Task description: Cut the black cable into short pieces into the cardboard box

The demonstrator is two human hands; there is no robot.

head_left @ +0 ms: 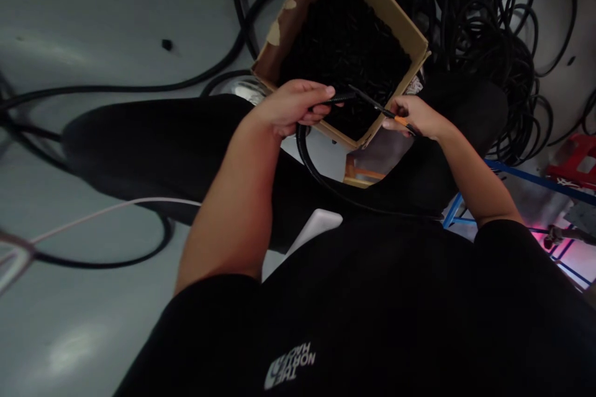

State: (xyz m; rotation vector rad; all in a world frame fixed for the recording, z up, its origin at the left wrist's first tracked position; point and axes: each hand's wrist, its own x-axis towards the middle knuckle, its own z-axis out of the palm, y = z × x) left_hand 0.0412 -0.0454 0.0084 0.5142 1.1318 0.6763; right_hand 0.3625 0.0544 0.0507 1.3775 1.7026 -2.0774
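Note:
My left hand pinches a black ribbed hose close to its end, above the near edge of a cardboard box. The rest of the hose bends down under that hand and runs across my lap. In my right hand is a pair of scissors with orange and black handles. Their dark blades point left, near the hose end; whether they touch it I cannot tell. Many short black pieces fill the box below both hands.
A tangled heap of black hose lies on the floor at the right, with more hose stretched out at the left. Small black bits are scattered there. A white cable crosses by my leg. A red object stands far right.

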